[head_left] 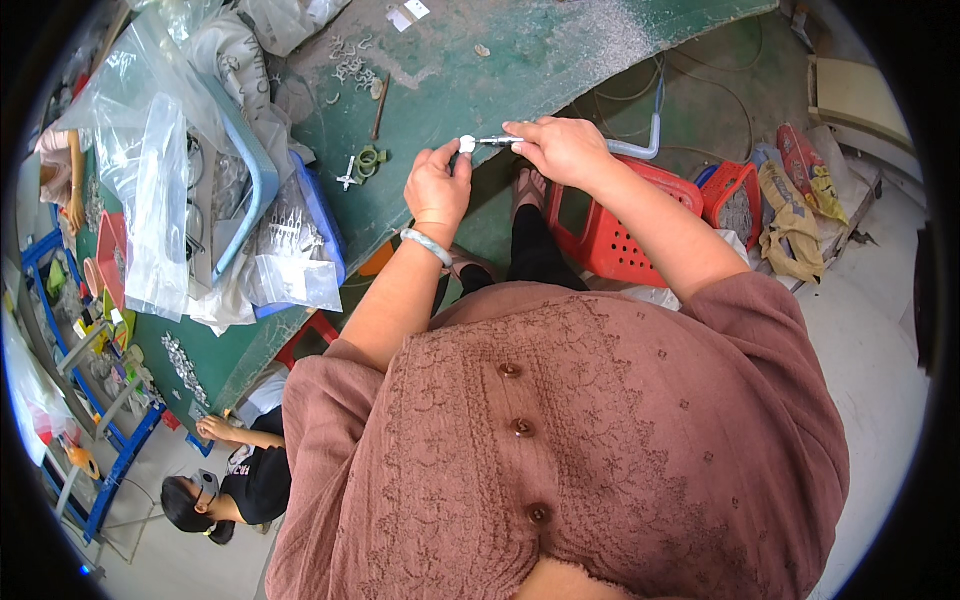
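Near the table edge, my left hand pinches a small white piece between thumb and fingers. My right hand grips a slim silver pen-shaped handpiece, its tip at or very close to the white piece; contact is too small to make out. A pale hose runs behind my right hand. Left of my left hand, a green ring-shaped object, a small whitish cross-shaped part and a thin brown rod lie on the table.
On the green table are scattered small curved pieces and a blue tray heaped with clear plastic bags. A red perforated plastic stool stands below my right forearm. Another person works at lower left.
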